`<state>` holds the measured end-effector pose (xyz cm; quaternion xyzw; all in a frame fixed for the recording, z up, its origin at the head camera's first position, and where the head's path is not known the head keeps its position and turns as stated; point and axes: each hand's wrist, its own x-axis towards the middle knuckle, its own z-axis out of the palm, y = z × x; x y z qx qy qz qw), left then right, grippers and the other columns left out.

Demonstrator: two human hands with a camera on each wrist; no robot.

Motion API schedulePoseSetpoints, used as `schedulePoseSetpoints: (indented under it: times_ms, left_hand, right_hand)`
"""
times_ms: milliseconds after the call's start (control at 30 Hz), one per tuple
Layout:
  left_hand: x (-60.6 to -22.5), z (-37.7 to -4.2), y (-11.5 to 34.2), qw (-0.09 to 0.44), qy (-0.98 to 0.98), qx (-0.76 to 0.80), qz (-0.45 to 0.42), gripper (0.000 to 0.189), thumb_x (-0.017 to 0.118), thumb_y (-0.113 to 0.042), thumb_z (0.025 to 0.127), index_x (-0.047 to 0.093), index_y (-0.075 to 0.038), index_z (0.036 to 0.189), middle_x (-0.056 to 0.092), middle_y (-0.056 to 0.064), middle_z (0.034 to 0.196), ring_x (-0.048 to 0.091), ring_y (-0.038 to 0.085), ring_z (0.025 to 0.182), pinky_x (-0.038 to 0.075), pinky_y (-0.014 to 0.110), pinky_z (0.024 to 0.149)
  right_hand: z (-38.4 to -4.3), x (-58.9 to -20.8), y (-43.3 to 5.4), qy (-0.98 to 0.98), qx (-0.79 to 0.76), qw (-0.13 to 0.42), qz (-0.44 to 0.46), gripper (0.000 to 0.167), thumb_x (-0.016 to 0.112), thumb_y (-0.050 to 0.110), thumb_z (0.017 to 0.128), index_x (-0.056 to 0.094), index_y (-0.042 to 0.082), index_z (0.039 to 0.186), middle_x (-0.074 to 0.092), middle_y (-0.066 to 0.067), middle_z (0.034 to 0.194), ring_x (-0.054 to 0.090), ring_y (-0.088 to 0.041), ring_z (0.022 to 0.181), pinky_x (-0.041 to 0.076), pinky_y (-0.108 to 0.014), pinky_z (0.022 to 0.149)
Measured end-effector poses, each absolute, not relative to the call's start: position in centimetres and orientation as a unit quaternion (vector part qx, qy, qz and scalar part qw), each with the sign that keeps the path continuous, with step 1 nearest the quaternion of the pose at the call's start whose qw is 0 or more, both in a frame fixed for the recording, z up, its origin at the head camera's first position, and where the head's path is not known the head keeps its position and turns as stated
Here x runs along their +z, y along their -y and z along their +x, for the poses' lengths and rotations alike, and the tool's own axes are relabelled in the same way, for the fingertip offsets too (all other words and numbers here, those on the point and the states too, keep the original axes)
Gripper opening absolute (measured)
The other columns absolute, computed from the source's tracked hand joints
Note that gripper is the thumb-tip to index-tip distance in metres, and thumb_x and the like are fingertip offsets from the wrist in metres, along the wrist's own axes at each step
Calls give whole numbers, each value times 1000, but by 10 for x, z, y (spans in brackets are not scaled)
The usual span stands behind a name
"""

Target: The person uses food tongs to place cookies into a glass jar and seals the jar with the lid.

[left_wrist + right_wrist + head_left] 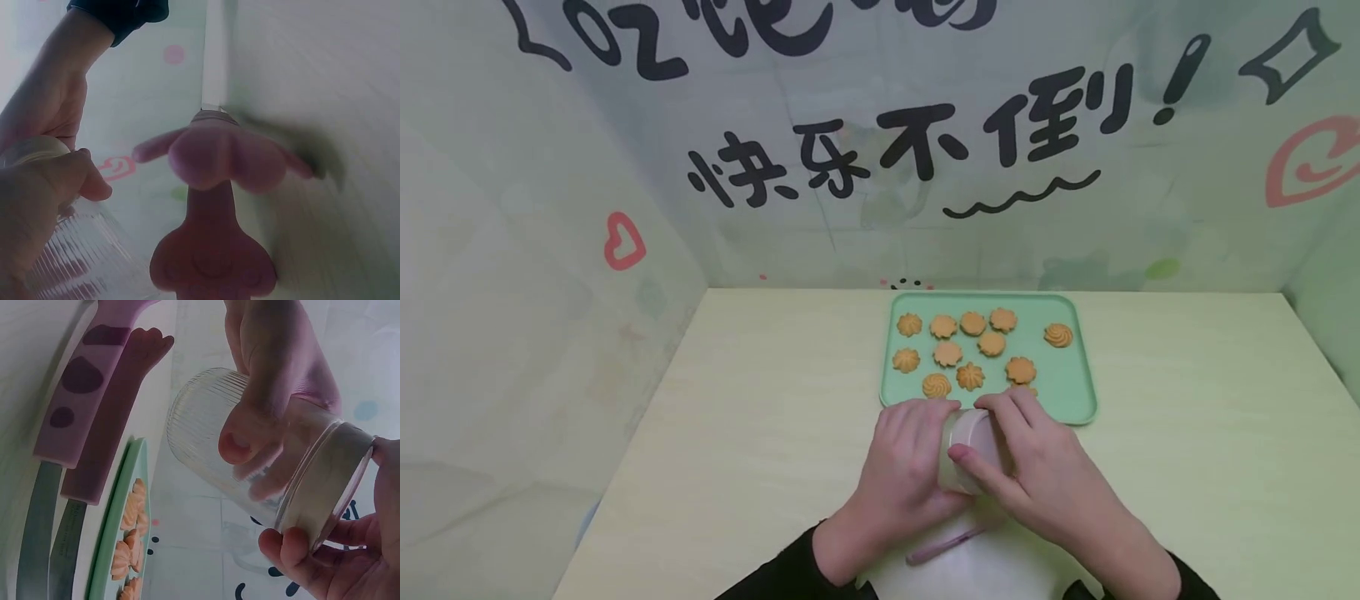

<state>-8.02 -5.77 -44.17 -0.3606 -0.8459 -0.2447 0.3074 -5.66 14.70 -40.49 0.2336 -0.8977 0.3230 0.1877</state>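
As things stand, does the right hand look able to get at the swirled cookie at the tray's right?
Probably not without letting go: the right hand grips the lid of the jar. Otherwise, nothing visible covers the swirled cookie.

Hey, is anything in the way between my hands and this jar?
Nothing visible: your left hand grips the clear ribbed jar directly, and your right hand holds its lid. The green tray lies beyond them, not between.

A green tray holding cookies lies on the pale table, before a wall bearing black writing.
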Motion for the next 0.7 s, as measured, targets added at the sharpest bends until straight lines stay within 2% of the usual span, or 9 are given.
schedulePoseSetpoints:
  times_ms: [133, 367, 500, 700]
  left_hand:
    - [-444, -78, 59, 310, 845, -242, -361, 86, 100, -42, 64, 62, -3, 129, 70, 5, 118, 68, 25, 107, 57, 41, 89]
    - [-445, -78, 61, 298, 846, -258, -360, 82, 98, -43, 66, 63, -4, 129, 70, 4, 116, 68, 23, 106, 57, 39, 91]
    - [-445, -77, 62, 277, 847, -270, -366, 89, 101, -47, 64, 62, -6, 132, 70, 2, 118, 66, 20, 108, 55, 37, 92]
    - [-444, -77, 62, 259, 847, -274, -374, 94, 104, -46, 60, 60, -9, 134, 69, -1, 121, 65, 18, 110, 53, 33, 92]
  right_hand:
    - [-57, -405, -145, 884, 324, 212, 262, 49, 71, 56, 103, 68, 10, 121, 64, 1, 110, 63, -13, 85, 59, -28, 64]
    - [-68, -399, -152, 840, 314, 251, 364, 59, 64, 59, 103, 69, 6, 126, 70, 0, 119, 69, -17, 105, 62, -32, 82]
    - [-76, -394, -159, 791, 331, 264, 441, 53, 71, 50, 100, 72, 5, 127, 71, -3, 124, 69, -19, 109, 58, -28, 90]
    - [-80, -386, -167, 747, 343, 237, 518, 44, 74, 37, 98, 74, 6, 130, 73, -7, 131, 65, -25, 115, 53, -25, 101]
